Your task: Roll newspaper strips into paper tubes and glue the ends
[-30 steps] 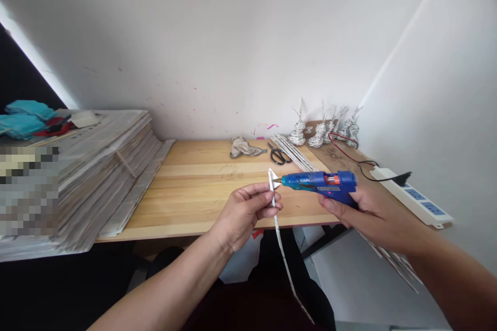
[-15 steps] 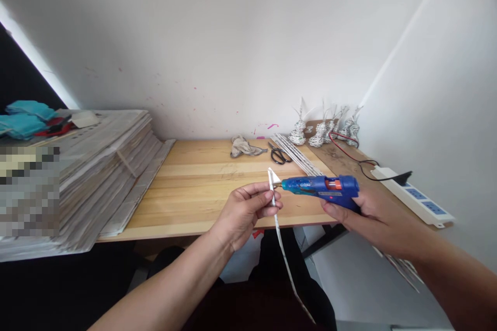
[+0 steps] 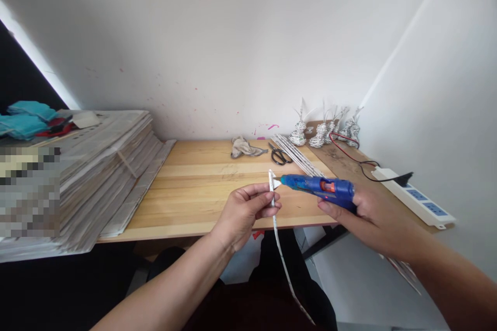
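Note:
My left hand (image 3: 248, 209) pinches a thin white paper strip (image 3: 282, 256) between thumb and fingers, near its upper end, where a small white folded flap sticks out to the right. The strip's long tail hangs down below the table edge over my lap. My right hand (image 3: 373, 217) is wrapped round the handle of a blue glue gun (image 3: 316, 187), which points left. Its nozzle is at the folded flap, just above my left fingertips; whether it touches is too small to tell.
A wooden table (image 3: 186, 186) bears a crumpled cloth (image 3: 245, 147), black scissors (image 3: 280, 155) and paper sticks (image 3: 297, 154). Several woven figures (image 3: 298, 133) stand at the back right, beside a power strip (image 3: 415, 195) with cables. Stacked newspapers (image 3: 112, 165) fill the left.
My right hand has moved the glue gun slightly left and up, and its nozzle now sits higher on the flap. My left hand has barely moved.

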Demonstrator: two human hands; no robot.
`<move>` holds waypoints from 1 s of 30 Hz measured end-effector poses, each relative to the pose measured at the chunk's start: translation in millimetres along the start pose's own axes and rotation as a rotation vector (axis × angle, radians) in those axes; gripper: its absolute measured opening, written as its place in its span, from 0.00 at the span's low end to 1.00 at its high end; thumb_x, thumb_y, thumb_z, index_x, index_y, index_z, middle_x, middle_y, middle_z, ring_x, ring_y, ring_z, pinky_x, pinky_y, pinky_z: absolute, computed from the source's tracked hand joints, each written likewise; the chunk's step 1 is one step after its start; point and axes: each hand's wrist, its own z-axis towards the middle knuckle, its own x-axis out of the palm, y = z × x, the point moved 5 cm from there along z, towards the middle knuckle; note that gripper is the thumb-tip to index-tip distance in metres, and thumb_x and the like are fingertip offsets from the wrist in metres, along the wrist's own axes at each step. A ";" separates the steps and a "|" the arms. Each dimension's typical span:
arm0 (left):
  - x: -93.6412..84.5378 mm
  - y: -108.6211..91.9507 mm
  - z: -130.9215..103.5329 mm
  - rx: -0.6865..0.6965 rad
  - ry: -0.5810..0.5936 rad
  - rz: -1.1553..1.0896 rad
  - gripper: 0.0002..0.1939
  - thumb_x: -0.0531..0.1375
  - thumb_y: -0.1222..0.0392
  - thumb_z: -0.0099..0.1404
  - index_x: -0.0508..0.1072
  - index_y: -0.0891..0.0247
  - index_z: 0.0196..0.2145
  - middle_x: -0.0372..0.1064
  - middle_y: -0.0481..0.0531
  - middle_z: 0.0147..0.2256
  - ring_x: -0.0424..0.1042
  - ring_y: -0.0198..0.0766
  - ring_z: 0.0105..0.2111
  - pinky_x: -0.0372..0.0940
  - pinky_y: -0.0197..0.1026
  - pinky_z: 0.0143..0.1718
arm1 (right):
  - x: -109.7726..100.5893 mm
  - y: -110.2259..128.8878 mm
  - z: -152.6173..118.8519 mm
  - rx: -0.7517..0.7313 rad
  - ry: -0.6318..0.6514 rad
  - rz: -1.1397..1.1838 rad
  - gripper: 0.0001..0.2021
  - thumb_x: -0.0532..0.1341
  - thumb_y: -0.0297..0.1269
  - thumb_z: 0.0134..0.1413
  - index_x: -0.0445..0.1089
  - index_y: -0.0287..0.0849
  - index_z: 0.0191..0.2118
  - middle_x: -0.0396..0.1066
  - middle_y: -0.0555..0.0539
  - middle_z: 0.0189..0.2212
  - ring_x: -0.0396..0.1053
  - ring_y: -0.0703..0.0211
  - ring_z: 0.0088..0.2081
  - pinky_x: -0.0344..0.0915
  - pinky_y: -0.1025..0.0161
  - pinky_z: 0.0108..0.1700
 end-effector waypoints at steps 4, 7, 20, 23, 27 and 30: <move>-2.6 -1.3 1.5 0.000 -0.008 -0.006 0.14 0.68 0.63 0.53 0.76 0.71 0.38 0.74 0.57 0.33 0.75 0.35 0.31 0.70 0.34 0.35 | -6.3 -15.6 1.1 -0.035 -0.076 -0.302 0.16 0.57 0.46 0.56 0.69 0.50 0.49 0.74 0.48 0.36 0.70 0.51 0.35 0.63 0.59 0.35; -6.3 -2.5 3.6 0.004 -0.016 -0.014 0.14 0.68 0.64 0.53 0.76 0.71 0.38 0.74 0.57 0.33 0.75 0.35 0.32 0.71 0.34 0.35 | -13.7 -48.0 6.2 0.025 -0.112 -0.510 0.20 0.55 0.45 0.58 0.65 0.47 0.54 0.74 0.46 0.39 0.71 0.51 0.36 0.62 0.60 0.36; -16.5 -6.1 10.7 0.027 -0.056 -0.007 0.12 0.67 0.64 0.54 0.76 0.69 0.37 0.75 0.55 0.34 0.75 0.34 0.33 0.71 0.33 0.38 | -22.5 -197.9 48.4 0.397 -0.060 -0.926 0.21 0.48 0.37 0.60 0.62 0.28 0.54 0.72 0.29 0.43 0.70 0.41 0.44 0.59 0.53 0.45; -16.6 -9.4 9.0 0.025 -0.049 -0.012 0.12 0.67 0.64 0.54 0.76 0.70 0.37 0.75 0.55 0.33 0.75 0.34 0.33 0.70 0.33 0.38 | -21.0 -217.6 54.4 0.424 -0.063 -0.975 0.21 0.46 0.35 0.61 0.62 0.24 0.52 0.72 0.25 0.43 0.70 0.40 0.43 0.59 0.51 0.45; -18.4 -14.7 6.1 0.033 -0.044 -0.024 0.13 0.68 0.63 0.53 0.76 0.70 0.37 0.75 0.56 0.33 0.75 0.35 0.33 0.70 0.34 0.38 | -15.7 -228.7 58.4 0.387 -0.063 -0.979 0.20 0.46 0.36 0.61 0.66 0.26 0.48 0.73 0.26 0.40 0.71 0.39 0.41 0.60 0.51 0.43; -22.1 -17.2 4.9 0.050 -0.045 -0.028 0.13 0.68 0.63 0.53 0.76 0.70 0.37 0.75 0.56 0.33 0.75 0.35 0.33 0.71 0.35 0.39 | -18.6 -214.7 56.6 0.387 -0.124 -0.967 0.20 0.47 0.37 0.61 0.67 0.26 0.47 0.73 0.27 0.37 0.72 0.38 0.39 0.61 0.52 0.40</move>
